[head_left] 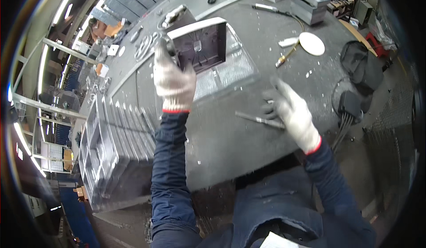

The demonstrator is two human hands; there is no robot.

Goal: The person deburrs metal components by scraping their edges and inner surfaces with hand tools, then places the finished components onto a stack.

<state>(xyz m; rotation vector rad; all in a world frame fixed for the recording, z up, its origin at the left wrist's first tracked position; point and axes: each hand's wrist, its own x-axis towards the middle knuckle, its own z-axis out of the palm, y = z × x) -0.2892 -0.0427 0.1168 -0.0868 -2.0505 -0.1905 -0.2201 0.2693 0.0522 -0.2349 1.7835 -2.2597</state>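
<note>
A square housing (220, 44) with a pale outer shell and a dark hollow inside stands tilted on the bench, left of centre. At its left edge my gloved left hand (175, 81) grips it, with some fingers hidden behind the hand. Beneath and beside the housing lies a silvery textured panel (233, 72). My right hand (290, 110), also in a white glove, hovers over the bench with its fingers apart and slightly blurred. Just under those fingers is a slim grey stick-like tool (255, 118), seemingly not held.
Stacked grey frames (120, 132) stand at the left bench edge. Farther off are a container (177, 17), a white disc (312, 44), a hose with a brass end (288, 55) and a grey metal box (310, 6). A black bag-like item (359, 66) hangs at the right edge.
</note>
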